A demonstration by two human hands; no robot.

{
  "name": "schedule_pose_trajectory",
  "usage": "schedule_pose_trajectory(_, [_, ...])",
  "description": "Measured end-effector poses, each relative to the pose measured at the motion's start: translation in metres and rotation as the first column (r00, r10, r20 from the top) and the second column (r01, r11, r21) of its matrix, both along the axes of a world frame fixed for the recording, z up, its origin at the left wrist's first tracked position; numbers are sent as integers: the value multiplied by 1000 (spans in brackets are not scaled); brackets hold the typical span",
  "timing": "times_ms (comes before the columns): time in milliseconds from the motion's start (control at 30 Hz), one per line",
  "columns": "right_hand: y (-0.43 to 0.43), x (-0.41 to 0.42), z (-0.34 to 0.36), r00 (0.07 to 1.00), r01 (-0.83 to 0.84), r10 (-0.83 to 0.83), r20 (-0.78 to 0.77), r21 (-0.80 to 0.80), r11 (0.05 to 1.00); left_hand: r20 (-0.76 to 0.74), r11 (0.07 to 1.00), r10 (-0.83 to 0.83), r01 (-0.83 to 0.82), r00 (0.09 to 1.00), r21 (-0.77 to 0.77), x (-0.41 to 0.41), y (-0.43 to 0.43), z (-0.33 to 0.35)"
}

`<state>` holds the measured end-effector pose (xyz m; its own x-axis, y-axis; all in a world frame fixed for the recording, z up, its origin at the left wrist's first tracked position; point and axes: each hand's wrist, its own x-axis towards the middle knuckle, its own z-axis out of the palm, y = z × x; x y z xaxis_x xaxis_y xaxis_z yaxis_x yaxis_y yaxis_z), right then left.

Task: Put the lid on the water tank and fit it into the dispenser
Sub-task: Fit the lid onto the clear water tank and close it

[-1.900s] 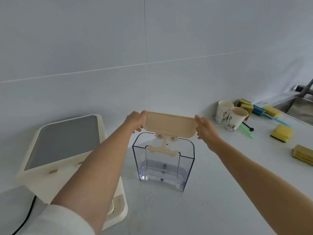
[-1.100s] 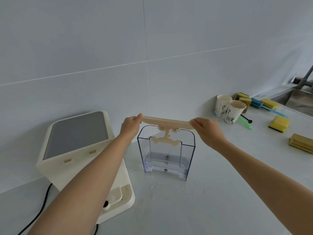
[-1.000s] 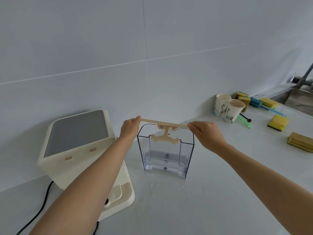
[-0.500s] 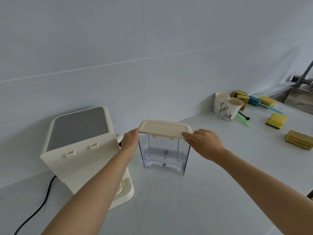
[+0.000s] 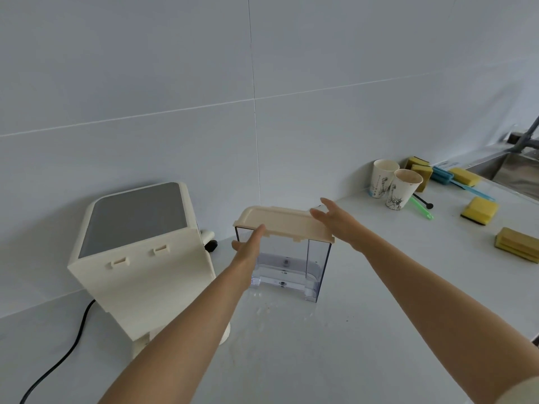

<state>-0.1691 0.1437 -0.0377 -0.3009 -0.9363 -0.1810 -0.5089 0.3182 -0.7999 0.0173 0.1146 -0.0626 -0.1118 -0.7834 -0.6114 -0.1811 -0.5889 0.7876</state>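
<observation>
**Lid sits on the tank**

Cream dispenser (image 5: 140,258) stands left. Beside it, the clear water tank (image 5: 287,266) wears its lid (image 5: 280,221). Left hand (image 5: 248,249) and right hand (image 5: 338,220) flank it, fingers spread, gripping nothing.

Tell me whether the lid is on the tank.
On: the beige lid covers the clear tank's top rim, both open hands beside it.

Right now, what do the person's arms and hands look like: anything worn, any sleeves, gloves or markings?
Both forearms are bare. The left hand and right hand have no gloves, and no rings, watch or markings show. A pale, off-white sleeve edge shows at the frame's lower right corner on the right arm. No sleeve is in view on the left arm.
</observation>
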Motion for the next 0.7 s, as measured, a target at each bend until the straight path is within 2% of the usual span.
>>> schedule_pose_trajectory(133, [-7,6,-2,997,35,-38,73,43,998,-53,999,37,-37,998,0,-10,-3,0])
schedule_pose_trajectory(333, [-9,8,-4,1000,19,-20,9,72,997,42,997,61,-59,997,-45,-17,-7,-1])
schedule_pose_trajectory(533, [-6,10,-5,991,58,-42,-124,130,990,74,992,-24,33,997,-118,-12,-14,-5])
schedule_pose_trajectory(700, [5,16,-6,996,21,-3,-92,201,979,67,978,-114,124,991,-169,-3,-22,-6])
